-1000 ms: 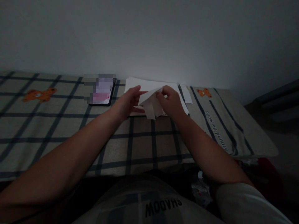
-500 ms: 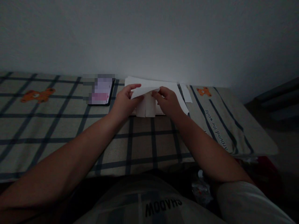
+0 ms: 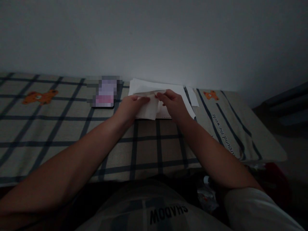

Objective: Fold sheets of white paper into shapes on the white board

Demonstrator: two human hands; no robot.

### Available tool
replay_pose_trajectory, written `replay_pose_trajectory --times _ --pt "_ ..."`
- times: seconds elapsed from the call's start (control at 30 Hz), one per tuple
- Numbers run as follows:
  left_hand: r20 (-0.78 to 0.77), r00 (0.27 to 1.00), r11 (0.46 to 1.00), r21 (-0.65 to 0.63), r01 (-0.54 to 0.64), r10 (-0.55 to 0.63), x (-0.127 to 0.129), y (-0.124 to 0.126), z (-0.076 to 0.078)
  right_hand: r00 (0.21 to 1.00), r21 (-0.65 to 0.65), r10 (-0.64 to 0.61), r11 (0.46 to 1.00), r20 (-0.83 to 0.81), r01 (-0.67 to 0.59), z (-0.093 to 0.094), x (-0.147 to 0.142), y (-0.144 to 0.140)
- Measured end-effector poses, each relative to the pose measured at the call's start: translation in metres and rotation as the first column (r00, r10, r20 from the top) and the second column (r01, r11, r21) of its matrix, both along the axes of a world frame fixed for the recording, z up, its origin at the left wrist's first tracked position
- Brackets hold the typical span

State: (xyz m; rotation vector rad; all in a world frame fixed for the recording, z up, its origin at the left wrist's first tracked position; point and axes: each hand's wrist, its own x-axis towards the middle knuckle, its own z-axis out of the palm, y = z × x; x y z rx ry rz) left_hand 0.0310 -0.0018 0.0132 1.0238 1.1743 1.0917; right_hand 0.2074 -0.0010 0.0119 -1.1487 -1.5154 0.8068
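Observation:
Both my hands grip one folded piece of white paper (image 3: 149, 109) by its upper edge. The thumb of my left hand (image 3: 131, 106) presses on its near face, and the other fingers are behind the sheet. At the upper right part of the paper, my right hand (image 3: 172, 101) pinches it between thumb and fingers. Below and behind it lies a stack of white sheets (image 3: 158, 85), its near edge partly covered by the held paper and my hands.
A phone (image 3: 106, 93) with a blurred screen lies left of the sheets. A narrow paper strip (image 3: 193, 97) is on the right. The checked cloth (image 3: 144, 147) covers the table, which meets a wall. A clear bottle (image 3: 207, 192) is below the front edge.
The held paper has gone from a raised upper flap with two hanging panels to a flatter, single-looking panel. My left fingers have moved down behind it; my right hand has barely moved.

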Motion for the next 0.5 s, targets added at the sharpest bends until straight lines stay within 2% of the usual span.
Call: replay_pose_trajectory --times 0.17,0.33,0.4,0.5 --pt "-0.028 0.999 0.999 -0.035 -0.024 0.023 -0.002 -0.001 0.011 1.000 -0.011 -0.009 1.000 0.016 0.009 0.007 0.007 0.002" --pt "-0.051 0.998 0.999 -0.041 -0.030 0.028 -0.001 -0.002 0.012 0.988 -0.092 -0.058 0.993 0.141 0.071 0.009 0.012 0.004" --pt "-0.090 0.995 0.999 -0.007 -0.041 0.040 -0.002 -0.002 0.010 0.976 -0.048 -0.102 0.992 0.192 0.113 0.008 0.013 0.005" --pt "-0.147 0.988 0.998 0.052 -0.031 0.039 -0.003 -0.002 0.006 0.943 0.149 -0.218 0.971 0.252 0.184 0.002 0.013 0.008"
